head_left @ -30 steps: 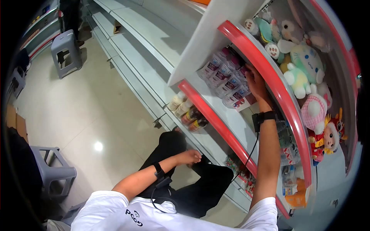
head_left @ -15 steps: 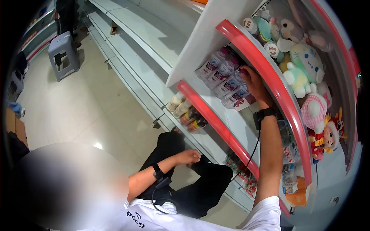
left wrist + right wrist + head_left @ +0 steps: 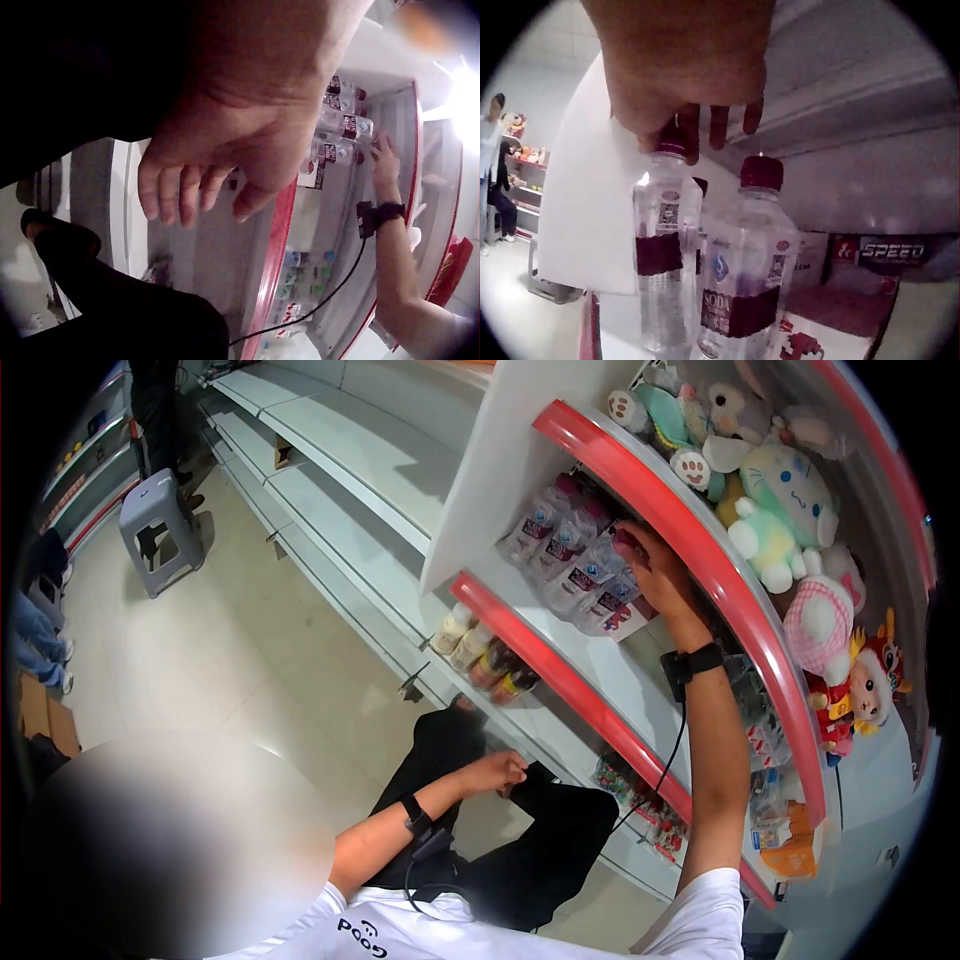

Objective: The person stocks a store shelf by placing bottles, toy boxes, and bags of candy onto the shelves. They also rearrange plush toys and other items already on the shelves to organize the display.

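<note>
My right hand (image 3: 657, 572) reaches under the red-edged shelf and pinches the dark red cap of a clear soda water bottle (image 3: 660, 225) between thumb and fingers. That bottle stands upright. A second soda bottle (image 3: 742, 262) with a dark red label stands right beside it, its cap (image 3: 762, 172) untouched. More bottles of the same kind (image 3: 537, 530) line up toward the shelf's side panel in the head view. My left hand (image 3: 225, 142) hangs in front of the lower shelf with its fingers loosely bent and nothing in them; in the head view it is above my knees.
Plush toys (image 3: 785, 490) fill the shelf above. White-capped and dark drink bottles (image 3: 472, 650) stand on the shelf below, behind a red edge strip (image 3: 560, 680). A red box (image 3: 840, 315) lies beside the soda bottles. A cable (image 3: 662, 770) hangs from my right wrist. A grey stool (image 3: 160, 530) stands on the floor.
My right fingers have come from beside the bottles onto one cap. The head view has shifted slightly, and someone's blue-trousered legs have appeared at the left. My left hand stays nearly still.
</note>
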Tool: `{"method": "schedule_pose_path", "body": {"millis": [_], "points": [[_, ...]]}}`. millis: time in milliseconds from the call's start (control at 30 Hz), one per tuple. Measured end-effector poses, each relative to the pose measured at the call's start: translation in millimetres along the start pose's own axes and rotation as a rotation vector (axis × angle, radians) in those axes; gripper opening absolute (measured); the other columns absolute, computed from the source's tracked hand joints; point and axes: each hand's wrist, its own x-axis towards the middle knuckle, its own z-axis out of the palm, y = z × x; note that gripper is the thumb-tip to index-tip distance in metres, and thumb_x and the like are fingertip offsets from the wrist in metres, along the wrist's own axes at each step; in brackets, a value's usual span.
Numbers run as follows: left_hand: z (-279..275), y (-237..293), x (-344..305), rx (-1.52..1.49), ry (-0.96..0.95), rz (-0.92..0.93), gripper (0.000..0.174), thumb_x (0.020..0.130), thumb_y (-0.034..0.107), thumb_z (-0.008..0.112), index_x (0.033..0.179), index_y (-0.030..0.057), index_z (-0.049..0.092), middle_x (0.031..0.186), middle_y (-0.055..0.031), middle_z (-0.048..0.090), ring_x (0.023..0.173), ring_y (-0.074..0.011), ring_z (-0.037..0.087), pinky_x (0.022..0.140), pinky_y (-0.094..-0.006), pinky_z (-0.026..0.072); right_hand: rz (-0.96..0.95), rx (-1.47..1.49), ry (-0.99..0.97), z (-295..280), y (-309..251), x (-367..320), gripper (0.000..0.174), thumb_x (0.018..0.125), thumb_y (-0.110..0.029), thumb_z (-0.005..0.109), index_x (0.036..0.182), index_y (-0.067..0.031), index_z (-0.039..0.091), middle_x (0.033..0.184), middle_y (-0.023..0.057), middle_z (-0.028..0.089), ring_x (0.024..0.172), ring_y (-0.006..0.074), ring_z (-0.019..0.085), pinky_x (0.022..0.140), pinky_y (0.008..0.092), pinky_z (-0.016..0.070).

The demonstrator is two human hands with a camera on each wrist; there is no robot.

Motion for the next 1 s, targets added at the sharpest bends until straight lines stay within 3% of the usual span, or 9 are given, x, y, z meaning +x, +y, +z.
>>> {"method": "schedule_pose_path", "body": {"millis": [133, 233, 300, 367, 433, 567, 767, 867, 1000], "points": [[0, 15, -10, -0.082, 0.059, 0.081, 0.046, 0.089, 0.023, 0.061, 0.129, 0.0112, 0.041, 0.116, -0.0053, 0.055, 0.106, -0.016, 0.052, 0.084, -0.0335, 0.0463, -0.069, 0.035, 0.015, -13, -17, -12, 0.028, 0.086, -0.021, 0.063, 0.107, -0.0024, 0.059, 0.097, 0.0145, 0.062, 0.092, 0.0277, 0.059, 0.083, 0.0345, 0.0455], [-1, 35, -22, -0.362, 0.118, 0.289, 0.056, 0.089, 0.025, 0.061, 0.137, 0.0148, 0.031, 0.129, -0.0086, 0.047, 0.115, -0.0215, 0.05, 0.092, -0.042, 0.0453, 0.036, 0.276, -0.053, -21, -38, -37, 0.026, 0.087, -0.019, 0.063, 0.106, -0.0003, 0.058, 0.092, 0.0112, 0.061, 0.085, 0.0199, 0.059, 0.078, 0.0307, 0.0466], [-4, 44, -31, -0.643, 0.012, 0.501, 0.063, 0.09, 0.027, 0.06, 0.141, 0.0177, 0.025, 0.141, -0.0116, 0.035, 0.124, -0.0289, 0.044, 0.097, -0.0503, 0.0423, 0.25, 0.598, -0.134, -17, -44, -58, 0.024, 0.089, -0.017, 0.062, 0.105, 0.0005, 0.058, 0.089, 0.0065, 0.059, 0.078, 0.0117, 0.056, 0.071, 0.026, 0.0463], [-3, 56, -38, -0.716, -0.061, 0.527, 0.076, 0.086, 0.033, 0.065, 0.145, 0.02, 0.02, 0.146, -0.0126, 0.028, 0.129, -0.0335, 0.037, 0.097, -0.0547, 0.0417, 0.285, 0.76, -0.131, 0, -44, -85, 0.024, 0.09, -0.018, 0.061, 0.105, 0.0007, 0.058, 0.089, 0.0022, 0.059, 0.076, 0.0073, 0.053, 0.066, 0.0231, 0.045], [1, 67, -47, -0.775, -0.377, 0.598, 0.089, 0.08, 0.04, 0.07, 0.147, 0.0181, 0.015, 0.146, -0.0151, 0.027, 0.128, -0.0366, 0.039, 0.095, -0.0542, 0.0446, 0.437, 0.906, -0.196, 16, -51, -114, 0.022, 0.092, -0.018, 0.058, 0.105, 0.0005, 0.058, 0.089, 0.0002, 0.057, 0.075, 0.0066, 0.052, 0.065, 0.0226, 0.044], [-21, 38, -43, -0.833, -0.588, 0.505, 0.105, 0.069, 0.036, 0.078, 0.146, 0.0082, 0.013, 0.141, -0.0277, 0.03, 0.116, -0.039, 0.051, 0.076, -0.0452, 0.0571, 0.536, 0.994, -0.241, 27, -51, -156, 0.019, 0.094, -0.014, 0.055, 0.106, 0.0002, 0.056, 0.087, -0.0023, 0.055, 0.076, 0.0041, 0.049, 0.066, 0.0205, 0.0418], [-8, 63, -50, -0.845, -0.495, 0.318, 0.105, 0.069, 0.039, 0.077, 0.145, 0.0029, 0.015, 0.134, -0.0297, 0.038, 0.093, -0.0285, 0.06, 0.061, -0.0313, 0.0573, 0.312, 0.841, -0.179, 20, -37, -187, 0.028, 0.094, -0.027, 0.052, 0.096, 0.0002, 0.058, 0.077, 0.0024, 0.055, 0.069, 0.0096, 0.05, 0.063, 0.0252, 0.0407], [-5, 57, -44, -0.574, -0.384, 0.325, 0.102, 0.069, 0.046, 0.077, 0.143, 0.0014, 0.022, 0.122, -0.0281, 0.05, 0.069, -0.0166, 0.055, 0.046, -0.0197, 0.0469, 0.318, 0.801, -0.148, 23, -41, -194, 0.041, 0.095, -0.037, 0.043, 0.089, 0.0013, 0.058, 0.069, 0.0047, 0.053, 0.066, 0.0116, 0.049, 0.061, 0.0256, 0.0378], [3, 62, -38, -0.625, -0.397, 0.315, 0.1, 0.07, 0.046, 0.075, 0.143, 0.0017, 0.023, 0.12, -0.0259, 0.052, 0.065, -0.0148, 0.054, 0.048, -0.0219, 0.0486, 0.225, 0.779, 0.03, 41, -32, -202, 0.049, 0.094, -0.04, 0.036, 0.074, 0.0025, 0.051, 0.068, 0.0094, 0.049, 0.063, 0.0175, 0.046, 0.059, 0.0294, 0.0348]]}}
